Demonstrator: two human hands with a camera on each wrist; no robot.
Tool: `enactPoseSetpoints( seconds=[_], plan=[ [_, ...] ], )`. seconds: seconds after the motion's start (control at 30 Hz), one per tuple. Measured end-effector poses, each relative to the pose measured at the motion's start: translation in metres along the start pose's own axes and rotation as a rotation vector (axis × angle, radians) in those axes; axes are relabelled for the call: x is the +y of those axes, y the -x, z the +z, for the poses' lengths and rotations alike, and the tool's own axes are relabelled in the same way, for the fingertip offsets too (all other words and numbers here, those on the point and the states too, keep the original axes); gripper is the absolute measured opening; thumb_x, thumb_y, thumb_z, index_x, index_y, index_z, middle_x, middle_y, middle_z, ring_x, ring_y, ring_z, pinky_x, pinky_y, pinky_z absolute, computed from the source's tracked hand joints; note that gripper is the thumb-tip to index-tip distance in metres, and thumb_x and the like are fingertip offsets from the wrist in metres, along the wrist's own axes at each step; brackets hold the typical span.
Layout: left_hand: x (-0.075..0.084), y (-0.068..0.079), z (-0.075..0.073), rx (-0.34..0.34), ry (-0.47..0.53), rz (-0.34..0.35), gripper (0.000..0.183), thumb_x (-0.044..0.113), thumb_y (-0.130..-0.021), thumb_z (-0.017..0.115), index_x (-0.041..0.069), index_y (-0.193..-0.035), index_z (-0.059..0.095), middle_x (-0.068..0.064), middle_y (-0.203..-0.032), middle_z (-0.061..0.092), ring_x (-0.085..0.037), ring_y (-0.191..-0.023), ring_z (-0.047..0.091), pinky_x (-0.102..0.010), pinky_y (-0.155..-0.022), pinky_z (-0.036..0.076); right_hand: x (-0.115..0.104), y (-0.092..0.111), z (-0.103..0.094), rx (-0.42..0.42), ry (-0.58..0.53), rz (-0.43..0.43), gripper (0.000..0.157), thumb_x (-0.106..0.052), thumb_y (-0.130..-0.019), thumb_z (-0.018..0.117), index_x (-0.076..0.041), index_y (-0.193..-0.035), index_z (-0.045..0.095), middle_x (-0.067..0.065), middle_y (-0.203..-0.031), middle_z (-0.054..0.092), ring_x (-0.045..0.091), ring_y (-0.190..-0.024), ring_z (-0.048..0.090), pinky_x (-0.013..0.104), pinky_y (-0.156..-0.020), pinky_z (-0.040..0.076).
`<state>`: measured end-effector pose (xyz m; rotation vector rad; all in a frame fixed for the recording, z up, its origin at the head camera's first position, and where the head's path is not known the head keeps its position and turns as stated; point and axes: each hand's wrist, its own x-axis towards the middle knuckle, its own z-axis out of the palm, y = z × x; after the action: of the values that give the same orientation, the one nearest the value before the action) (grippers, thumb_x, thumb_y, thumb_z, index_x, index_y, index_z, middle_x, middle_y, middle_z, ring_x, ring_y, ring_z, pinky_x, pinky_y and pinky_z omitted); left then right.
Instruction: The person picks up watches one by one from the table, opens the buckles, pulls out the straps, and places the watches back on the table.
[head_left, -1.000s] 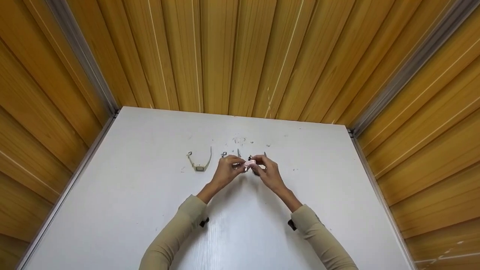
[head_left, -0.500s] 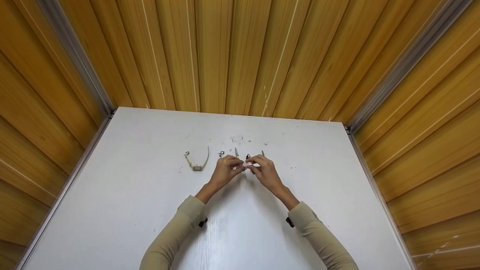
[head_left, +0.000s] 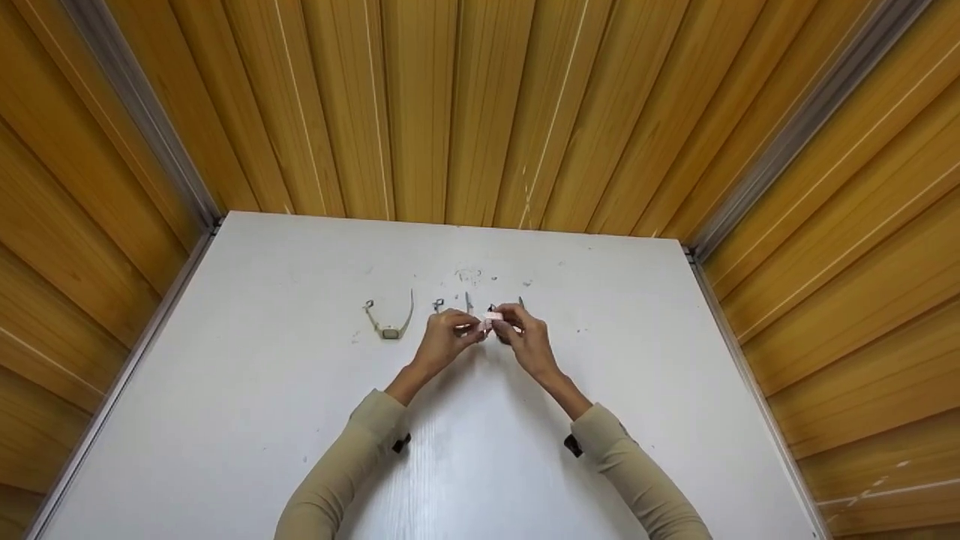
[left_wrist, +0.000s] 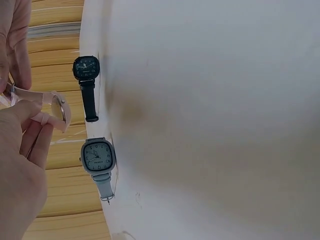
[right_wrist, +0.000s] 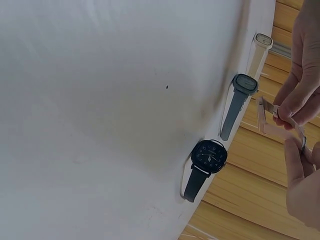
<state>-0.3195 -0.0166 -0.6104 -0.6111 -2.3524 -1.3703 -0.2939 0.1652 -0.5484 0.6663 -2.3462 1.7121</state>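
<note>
A pale pink wristwatch (head_left: 493, 316) is held up off the table between both hands. My left hand (head_left: 444, 339) pinches its strap. In the left wrist view, the pink watch's case (left_wrist: 59, 109) is seen from the side beside the left fingers. My right hand (head_left: 528, 341) pinches another part of the strap, close to the left fingertips. The buckle area is small and partly covered by fingers. Beneath and behind the hands lie a grey-blue watch (left_wrist: 98, 157) and a black watch (left_wrist: 86, 67), both largely hidden in the head view.
A beige watch (head_left: 390, 332) lies on the white table (head_left: 247, 360), left of the hands, its straps spread away from me. Dark marks (head_left: 469, 274) show on the tabletop beyond the watches. Wood-patterned walls (head_left: 420, 112) stand at the back and both sides.
Both hands stay together on the pink watch, while the fingers shift slightly and the watch turns between them. The whole head view drifts a little. The other watches stay in place.
</note>
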Motion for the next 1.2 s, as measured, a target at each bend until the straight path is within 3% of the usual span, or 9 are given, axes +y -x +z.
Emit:
enactPoseSetpoints(
  seconds=[0.2, 0.43, 0.53, 0.7, 0.83, 0.97, 1.2],
  plan=[
    [0.004, -0.001, 0.0, 0.011, 0.02, -0.032, 0.008, 0.001, -0.084, 0.081, -0.001, -0.092, 0.079, -0.014, -0.091, 0.076, -0.026, -0.088, 0.075, -0.022, -0.079, 0.062, 0.0, -0.002, 0.0, 0.029, -0.071, 0.027, 0.019, 0.008, -0.101, 0.054, 0.02, -0.115, 0.055, 0.039, -0.109, 0.069, 0.052, -0.106, 0.068, 0.061, -0.085, 0.057],
    [0.003, -0.001, 0.003, 0.028, -0.002, -0.024, 0.008, 0.001, -0.085, 0.08, -0.001, -0.092, 0.08, -0.013, -0.09, 0.077, -0.025, -0.087, 0.075, -0.02, -0.079, 0.062, 0.024, -0.006, 0.003, 0.065, -0.208, 0.184, 0.028, -0.003, -0.107, 0.047, 0.019, -0.124, 0.054, 0.043, -0.116, 0.064, 0.055, -0.114, 0.064, 0.058, -0.093, 0.055],
    [0.004, 0.0, 0.002, 0.03, 0.029, -0.031, 0.008, 0.0, -0.085, 0.08, -0.001, -0.093, 0.079, -0.014, -0.091, 0.077, -0.025, -0.088, 0.074, -0.021, -0.079, 0.062, 0.035, -0.007, 0.005, 0.091, -0.245, 0.243, 0.031, -0.01, -0.109, 0.046, 0.014, -0.126, 0.055, 0.04, -0.117, 0.065, 0.049, -0.112, 0.067, 0.056, -0.094, 0.056],
    [0.004, 0.002, 0.002, 0.047, 0.125, -0.054, 0.01, -0.001, -0.084, 0.08, -0.003, -0.093, 0.079, -0.017, -0.093, 0.076, -0.029, -0.091, 0.075, -0.023, -0.081, 0.062, 0.038, -0.007, 0.005, 0.104, -0.302, 0.367, 0.037, -0.021, -0.11, 0.047, 0.007, -0.132, 0.056, 0.027, -0.119, 0.069, 0.028, -0.108, 0.072, 0.044, -0.093, 0.06],
    [0.004, 0.002, 0.002, 0.063, 0.167, -0.059, 0.01, -0.002, -0.085, 0.079, -0.004, -0.095, 0.078, -0.019, -0.094, 0.075, -0.032, -0.092, 0.075, -0.025, -0.082, 0.062, 0.037, -0.007, 0.004, 0.085, -0.315, 0.446, 0.045, -0.028, -0.111, 0.043, 0.009, -0.132, 0.058, 0.024, -0.123, 0.068, 0.019, -0.102, 0.071, 0.034, -0.087, 0.063],
    [0.003, 0.002, 0.002, 0.068, 0.2, -0.06, 0.011, -0.005, -0.085, 0.077, -0.005, -0.096, 0.078, -0.019, -0.095, 0.075, -0.033, -0.094, 0.075, -0.025, -0.082, 0.062, 0.038, -0.006, 0.004, 0.029, -0.322, 0.496, 0.055, -0.038, -0.112, 0.037, 0.009, -0.125, 0.062, 0.027, -0.127, 0.066, 0.024, -0.102, 0.071, 0.032, -0.083, 0.063],
    [0.0, 0.001, 0.002, 0.07, 0.209, -0.046, 0.011, -0.007, -0.085, 0.076, -0.006, -0.096, 0.077, -0.02, -0.096, 0.075, -0.032, -0.094, 0.075, -0.024, -0.082, 0.062, 0.044, -0.007, 0.003, -0.036, -0.385, 0.515, 0.061, -0.043, -0.113, 0.029, 0.008, -0.127, 0.059, 0.022, -0.121, 0.066, 0.019, -0.099, 0.073, 0.033, -0.092, 0.061]
  ],
)
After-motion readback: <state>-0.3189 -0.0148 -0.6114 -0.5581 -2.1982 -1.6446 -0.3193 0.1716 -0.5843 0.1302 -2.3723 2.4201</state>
